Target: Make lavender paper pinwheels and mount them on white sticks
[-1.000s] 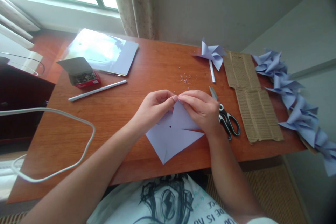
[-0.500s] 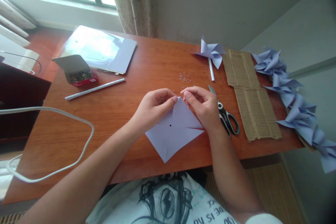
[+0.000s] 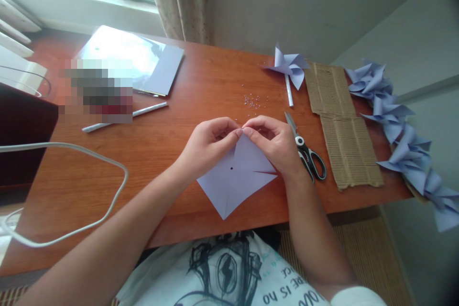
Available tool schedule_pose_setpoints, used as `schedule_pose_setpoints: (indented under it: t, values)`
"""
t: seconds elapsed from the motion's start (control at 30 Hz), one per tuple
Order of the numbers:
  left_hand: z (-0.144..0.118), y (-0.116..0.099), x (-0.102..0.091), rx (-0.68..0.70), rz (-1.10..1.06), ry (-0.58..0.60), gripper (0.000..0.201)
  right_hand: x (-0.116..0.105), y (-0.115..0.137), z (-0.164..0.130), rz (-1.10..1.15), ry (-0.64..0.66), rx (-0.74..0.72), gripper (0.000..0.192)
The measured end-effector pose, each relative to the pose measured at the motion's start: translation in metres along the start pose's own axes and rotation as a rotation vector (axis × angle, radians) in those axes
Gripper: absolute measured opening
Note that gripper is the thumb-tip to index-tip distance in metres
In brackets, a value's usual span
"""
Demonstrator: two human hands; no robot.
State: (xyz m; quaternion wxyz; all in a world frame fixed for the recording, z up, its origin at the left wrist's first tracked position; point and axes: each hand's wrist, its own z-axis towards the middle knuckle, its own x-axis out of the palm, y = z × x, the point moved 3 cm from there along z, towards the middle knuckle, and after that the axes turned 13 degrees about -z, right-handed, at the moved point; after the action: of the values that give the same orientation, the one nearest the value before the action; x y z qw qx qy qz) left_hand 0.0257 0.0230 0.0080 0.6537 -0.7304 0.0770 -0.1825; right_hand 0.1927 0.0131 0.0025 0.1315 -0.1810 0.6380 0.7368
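Note:
A pale lilac paper square [image 3: 233, 186] with slits cut in from its corners and a small dark hole near its centre lies diamond-wise in front of me. My left hand [image 3: 215, 146] pinches its far corner between thumb and fingers. At the same corner my right hand [image 3: 271, 143] is closed too, its thumb tip meeting the left thumb. Whether anything small sits between the fingertips cannot be made out. Black-and-white scissors [image 3: 305, 148] lie just right of my right hand, points away from me.
A paper pinwheel [image 3: 289, 69] on a stick lies at the back, by flattened cardboard [image 3: 349, 146]; several more pinwheels [image 3: 405, 143] line the right edge. Paper scraps [image 3: 253, 101] are scattered beyond my hands. At left are a paper stick [image 3: 150, 109], a sheet stack [image 3: 158, 69] and a white cable [image 3: 124, 172].
My right hand has moved left, so its fingertips now meet those of my left hand at the paper's far corner. The paper stays in nearly the same place.

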Motion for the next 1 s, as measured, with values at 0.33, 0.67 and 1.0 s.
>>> schedule_pose_setpoints:
  t: [0.33,0.67,1.0]
  values:
    - [0.0002,-0.0012,-0.0004,0.006,0.046,-0.006,0.021,-0.0006,0.0006,0.0001,-0.045,0.000,-0.008,0.006]
    - [-0.0026,-0.0016,0.0011,0.137,0.259,-0.048,0.020,-0.0007,0.0074,0.0008,-0.177,-0.015,-0.097,0.007]
    - [-0.0027,-0.0043,-0.0005,0.164,0.288,-0.082,0.018,0.0005,0.0044,-0.0002,-0.117,-0.018,-0.044,0.005]
